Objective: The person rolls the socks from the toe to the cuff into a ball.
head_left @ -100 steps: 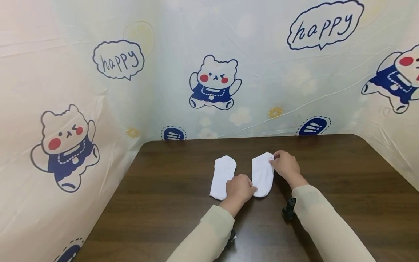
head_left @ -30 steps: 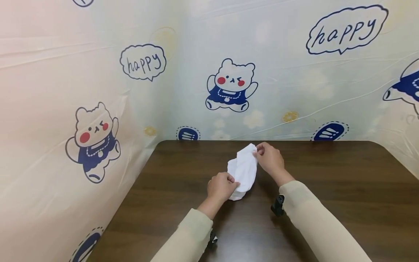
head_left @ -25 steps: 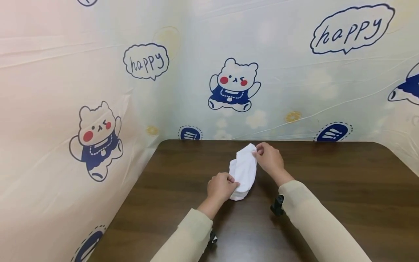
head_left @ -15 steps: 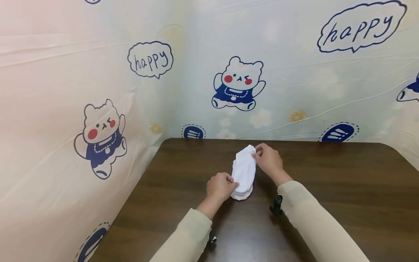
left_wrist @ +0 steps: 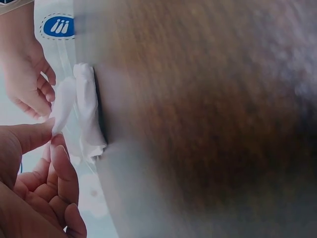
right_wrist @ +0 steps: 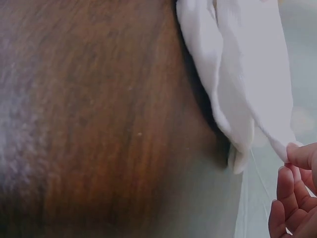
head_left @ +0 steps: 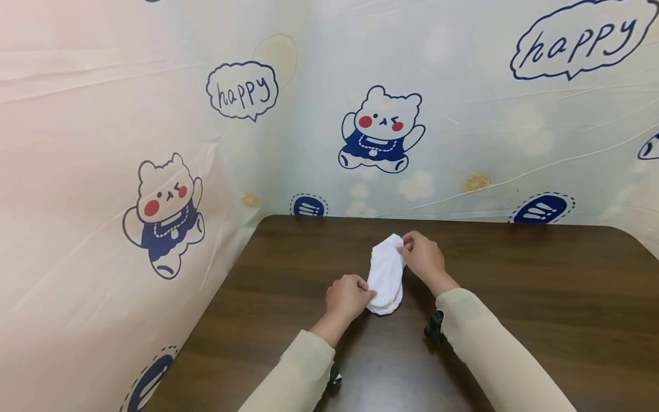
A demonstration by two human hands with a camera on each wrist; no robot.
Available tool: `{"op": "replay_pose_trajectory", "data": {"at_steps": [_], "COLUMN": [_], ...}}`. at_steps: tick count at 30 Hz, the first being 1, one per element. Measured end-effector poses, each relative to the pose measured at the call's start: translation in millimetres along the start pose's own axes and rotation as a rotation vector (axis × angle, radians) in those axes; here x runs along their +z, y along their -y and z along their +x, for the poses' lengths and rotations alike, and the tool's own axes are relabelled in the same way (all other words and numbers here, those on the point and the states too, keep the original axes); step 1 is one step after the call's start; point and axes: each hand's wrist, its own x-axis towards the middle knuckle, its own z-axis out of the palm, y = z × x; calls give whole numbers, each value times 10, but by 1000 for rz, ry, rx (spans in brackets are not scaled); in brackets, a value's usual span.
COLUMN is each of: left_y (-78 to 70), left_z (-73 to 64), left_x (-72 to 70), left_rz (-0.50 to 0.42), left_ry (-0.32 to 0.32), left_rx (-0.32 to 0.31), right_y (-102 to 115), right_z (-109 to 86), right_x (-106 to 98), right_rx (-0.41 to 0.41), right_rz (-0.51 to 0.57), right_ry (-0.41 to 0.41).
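A white sock (head_left: pixel 386 269) is stretched between my two hands, just above a second white sock (left_wrist: pixel 87 101) that lies on the wooden table. My left hand (head_left: pixel 346 298) pinches its near left edge between thumb and forefinger. At the far right corner my right hand (head_left: pixel 424 257) pinches it the same way. The right wrist view shows the held sock (right_wrist: pixel 262 64) hanging over the lower sock (right_wrist: pixel 200 44), with a gap between them towards the fingertips. From the head, the upper sock hides most of the lower one, whose rounded near end peeks out.
The brown wooden table (head_left: pixel 288 269) spreads out on all sides of the socks. Behind and to the left hangs a pale curtain (head_left: pixel 247 154) printed with bears and the word happy. A dark camera (head_left: pixel 435 327) is strapped at the right wrist.
The two socks lay side by side at first. My hands have carried the right sock left over the other, and the two now line up more closely and sit lower.
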Motion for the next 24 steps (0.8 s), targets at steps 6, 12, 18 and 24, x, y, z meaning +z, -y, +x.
{"op": "replay_pose_trajectory", "data": {"at_steps": [6, 12, 18, 24], "left_y": [5, 15, 20, 32], "left_z": [1, 0, 8, 11], "left_x": [26, 53, 59, 90], "left_rz": [16, 41, 62, 96], "left_ry": [13, 30, 43, 64], "left_rx": [-12, -30, -44, -49], "right_y": [-43, -71, -83, -113], "right_z": [2, 0, -4, -6], "right_x": [61, 103, 117, 144], "right_rx": [17, 42, 63, 83], "right_rz": [-17, -33, -51, -74], "right_ry": [2, 29, 54, 83]}}
